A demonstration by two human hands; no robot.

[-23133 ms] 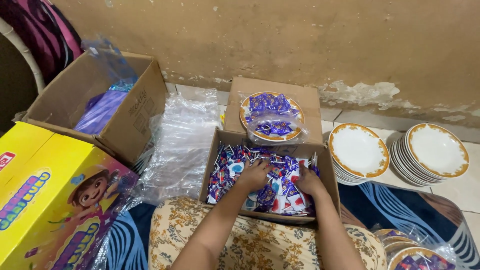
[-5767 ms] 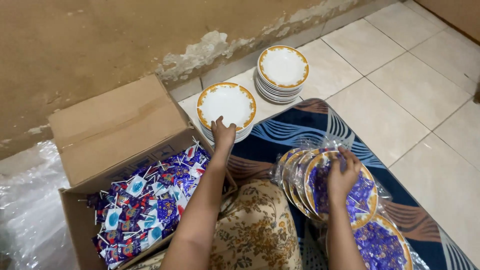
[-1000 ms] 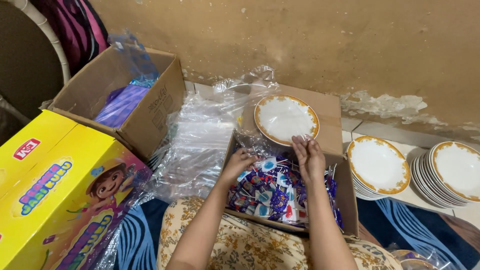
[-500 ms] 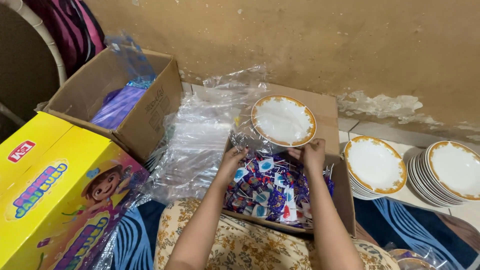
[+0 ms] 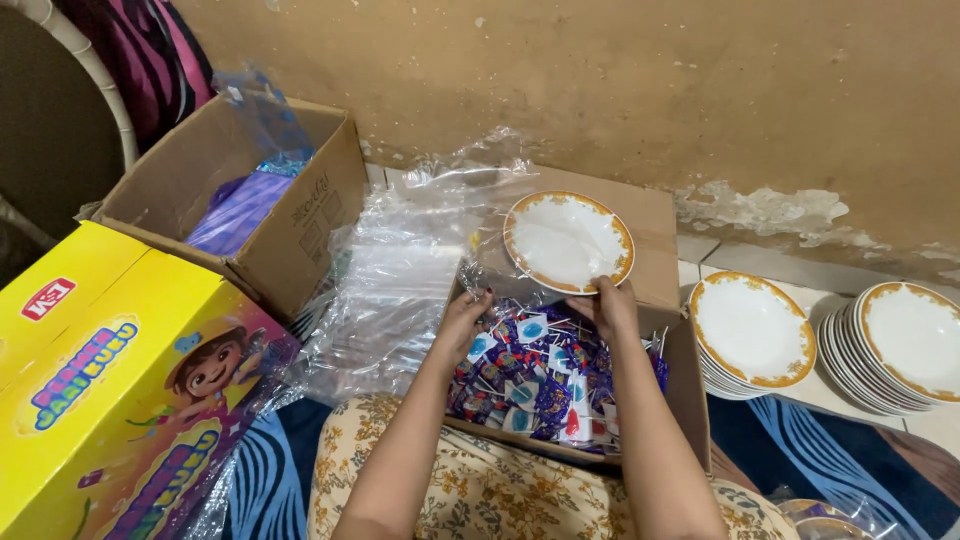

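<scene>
- Sweets: small, light, crinkly wrapped pieces heaped in the near box; best scooped loosely.
- Left hand and right hand reach in, fingers curled; grasp unclear.
- Plate, stiff and fragile, rests on the flap beyond.

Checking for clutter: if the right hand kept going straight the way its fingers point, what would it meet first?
The right hand points away from the person, at the empty plate on the box flap. It already seems to touch the plate's near rim, so the plate comes first.
</scene>
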